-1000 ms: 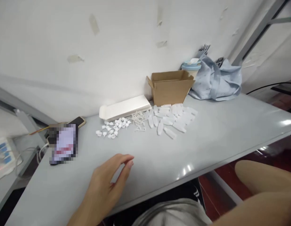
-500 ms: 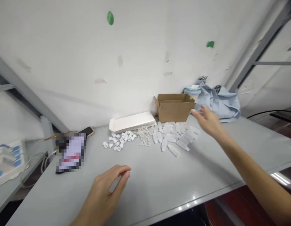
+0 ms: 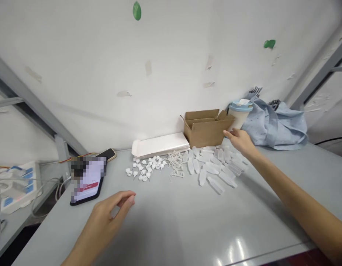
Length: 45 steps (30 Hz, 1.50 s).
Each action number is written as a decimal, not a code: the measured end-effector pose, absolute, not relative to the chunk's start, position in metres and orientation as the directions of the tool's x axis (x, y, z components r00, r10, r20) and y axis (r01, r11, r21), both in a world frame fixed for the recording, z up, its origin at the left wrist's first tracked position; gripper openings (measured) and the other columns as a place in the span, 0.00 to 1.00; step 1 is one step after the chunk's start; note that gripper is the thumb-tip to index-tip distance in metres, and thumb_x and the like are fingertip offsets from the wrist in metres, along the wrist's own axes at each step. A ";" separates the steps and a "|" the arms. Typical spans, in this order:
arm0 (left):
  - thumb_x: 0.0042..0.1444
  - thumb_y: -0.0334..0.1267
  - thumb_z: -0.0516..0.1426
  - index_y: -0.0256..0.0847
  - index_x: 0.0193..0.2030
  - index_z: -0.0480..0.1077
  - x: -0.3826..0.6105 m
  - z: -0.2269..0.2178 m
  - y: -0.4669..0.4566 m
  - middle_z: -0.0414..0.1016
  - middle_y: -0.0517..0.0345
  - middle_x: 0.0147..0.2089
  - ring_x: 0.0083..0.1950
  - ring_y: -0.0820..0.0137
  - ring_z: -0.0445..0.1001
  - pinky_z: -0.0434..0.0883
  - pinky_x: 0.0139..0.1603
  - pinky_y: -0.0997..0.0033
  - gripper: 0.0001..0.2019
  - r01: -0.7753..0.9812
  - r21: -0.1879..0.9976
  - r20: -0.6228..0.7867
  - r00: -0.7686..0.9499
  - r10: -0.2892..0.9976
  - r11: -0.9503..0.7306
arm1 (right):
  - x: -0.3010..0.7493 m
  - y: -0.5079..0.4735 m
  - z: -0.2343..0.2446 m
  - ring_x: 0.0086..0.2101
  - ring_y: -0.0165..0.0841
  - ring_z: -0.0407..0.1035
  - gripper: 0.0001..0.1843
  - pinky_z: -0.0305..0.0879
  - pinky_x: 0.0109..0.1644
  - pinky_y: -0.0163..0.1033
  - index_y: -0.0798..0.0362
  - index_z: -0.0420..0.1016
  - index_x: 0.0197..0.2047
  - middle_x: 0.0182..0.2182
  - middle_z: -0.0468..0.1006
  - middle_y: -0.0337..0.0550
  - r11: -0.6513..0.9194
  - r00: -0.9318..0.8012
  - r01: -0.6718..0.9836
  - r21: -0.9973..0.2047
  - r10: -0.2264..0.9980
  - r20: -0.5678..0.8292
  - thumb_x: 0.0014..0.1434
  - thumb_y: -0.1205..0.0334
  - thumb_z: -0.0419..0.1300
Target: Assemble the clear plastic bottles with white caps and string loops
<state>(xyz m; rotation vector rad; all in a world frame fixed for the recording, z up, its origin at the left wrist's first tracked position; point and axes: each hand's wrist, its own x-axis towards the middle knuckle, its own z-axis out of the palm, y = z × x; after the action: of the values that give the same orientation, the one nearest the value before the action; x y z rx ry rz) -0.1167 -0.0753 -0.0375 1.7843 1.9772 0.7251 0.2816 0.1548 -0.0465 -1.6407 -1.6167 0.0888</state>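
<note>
My right hand (image 3: 239, 141) reaches out to the right side of a small open cardboard box (image 3: 205, 127) at the back of the grey table (image 3: 187, 225); its fingers touch the box's side, holding nothing I can see. My left hand (image 3: 108, 214) hovers low over the near table with fingers loosely curled and apart, empty. In front of the box lie several small clear plastic bottles (image 3: 215, 168), a tangle of thin white plastic rings (image 3: 176, 164) and several small white caps (image 3: 144, 168).
A flat white carton (image 3: 159, 145) lies against the wall. A phone (image 3: 89, 179) rests at the left, another phone (image 3: 108, 154) behind it. A lidded cup (image 3: 239, 114) and a blue cloth bag (image 3: 276, 123) stand at the back right. Power strips (image 3: 16, 184) sit far left.
My right arm came up from my lap and stretched to the cardboard box. My left hand stayed low over the table. The view tilted up and shifted.
</note>
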 end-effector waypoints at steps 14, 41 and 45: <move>0.58 0.36 0.45 0.40 0.33 0.70 -0.105 -0.028 -0.003 0.74 0.57 0.27 0.30 0.67 0.71 0.63 0.30 0.70 0.13 0.913 0.387 0.102 0.098 0.990 -0.130 | 0.200 0.064 -0.037 0.33 0.36 0.72 0.09 0.70 0.37 0.42 0.50 0.72 0.38 0.33 0.77 0.44 0.656 -0.232 0.547 -0.520 0.716 0.659 0.61 0.59 0.52; 0.60 0.35 0.46 0.42 0.47 0.67 -0.084 -0.064 -0.022 0.69 0.50 0.46 0.47 0.63 0.69 0.70 0.44 0.63 0.13 0.841 0.306 0.277 0.369 0.887 -0.446 | 0.172 0.032 -0.082 0.54 0.41 0.62 0.20 0.64 0.54 0.50 0.52 0.67 0.54 0.55 0.67 0.51 0.841 -0.772 0.535 -0.080 0.525 0.358 0.60 0.75 0.50; 0.62 0.32 0.43 0.40 0.44 0.68 -0.082 -0.074 -0.020 0.69 0.50 0.43 0.42 0.65 0.71 0.70 0.43 0.63 0.14 0.854 0.271 0.275 0.373 0.886 -0.444 | 0.173 0.031 -0.080 0.50 0.41 0.65 0.18 0.64 0.53 0.51 0.54 0.69 0.51 0.53 0.69 0.53 0.840 -0.800 0.543 0.004 0.516 0.306 0.60 0.76 0.50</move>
<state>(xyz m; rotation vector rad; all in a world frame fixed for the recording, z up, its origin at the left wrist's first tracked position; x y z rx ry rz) -0.0820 -0.0201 -0.0735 2.5339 1.6092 0.5897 0.1729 0.0305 -0.0796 -0.8042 -2.7258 -0.1309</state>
